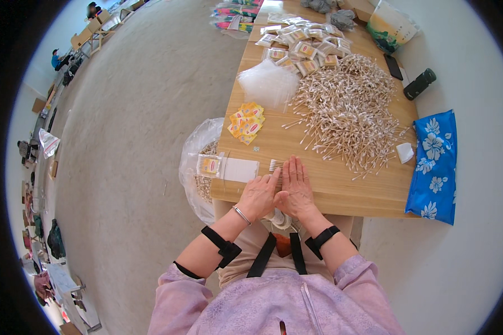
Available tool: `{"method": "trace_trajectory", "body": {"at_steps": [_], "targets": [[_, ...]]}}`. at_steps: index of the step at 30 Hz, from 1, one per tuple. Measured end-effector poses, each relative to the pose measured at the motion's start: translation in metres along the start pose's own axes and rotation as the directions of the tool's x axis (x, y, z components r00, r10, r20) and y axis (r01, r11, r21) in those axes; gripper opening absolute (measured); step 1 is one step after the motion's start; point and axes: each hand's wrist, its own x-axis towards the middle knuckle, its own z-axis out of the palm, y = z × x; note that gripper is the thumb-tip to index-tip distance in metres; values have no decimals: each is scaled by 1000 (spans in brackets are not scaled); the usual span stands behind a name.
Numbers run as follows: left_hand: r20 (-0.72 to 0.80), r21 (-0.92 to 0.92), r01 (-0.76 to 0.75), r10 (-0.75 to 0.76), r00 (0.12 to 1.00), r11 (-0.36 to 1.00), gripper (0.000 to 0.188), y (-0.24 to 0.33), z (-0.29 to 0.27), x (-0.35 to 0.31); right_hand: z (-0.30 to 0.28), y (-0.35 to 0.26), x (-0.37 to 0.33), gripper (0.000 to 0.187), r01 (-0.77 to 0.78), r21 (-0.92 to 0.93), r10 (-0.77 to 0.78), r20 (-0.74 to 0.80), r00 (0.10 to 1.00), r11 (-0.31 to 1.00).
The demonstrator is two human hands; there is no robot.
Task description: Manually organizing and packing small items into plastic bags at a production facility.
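A small row of cotton swabs (pixel 276 165) lies on the wooden table near its front edge, between my two hands. My right hand (pixel 297 188) is flat, fingers stretched out, its thumb side along the row's right edge. From the left, my left hand (pixel 258 196) reaches in with its index finger extended onto the swabs; its other fingers are partly bent. Left of the hands is a white card (pixel 241 170), beside a clear bag of cotton swabs (pixel 209 166) with a yellow label. A large heap of loose cotton swabs (pixel 355 106) spreads beyond my right hand.
Yellow label cards (pixel 246 123) and clear empty bags (pixel 269 84) lie farther back, before a pile of filled packets (pixel 304 44). A blue flowered pouch (pixel 433 167), dark bottle (pixel 419 84) and phone (pixel 393 67) line the right side. A plastic sack (pixel 191 146) hangs beside the left edge.
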Motion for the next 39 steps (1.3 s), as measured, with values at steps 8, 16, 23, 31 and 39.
{"method": "trace_trajectory", "body": {"at_steps": [8, 16, 23, 31, 39], "targets": [[-4, 5, -20, 20, 1000, 1000, 67, -1, -1, 1, 0, 1, 0, 92, 14, -22, -15, -8, 1000, 1000], [59, -129, 36, -28, 998, 991, 60, -5, -2, 11, -3, -2, 1, 85, 6, -18, -6, -15, 1000, 1000], [39, -153, -17, 23, 999, 988, 61, -12, 4, 11, -4, -3, 1, 89, -5, 9, 5, -12, 1000, 1000], [74, -113, 53, -45, 996, 992, 65, -1, -8, 17, -6, -2, 1, 97, -14, -33, 14, -1, 1000, 999], [51, -105, 50, -45, 998, 993, 69, -11, 4, 17, -10, -5, 2, 100, -30, -2, 30, 43, 999, 1000]]}}
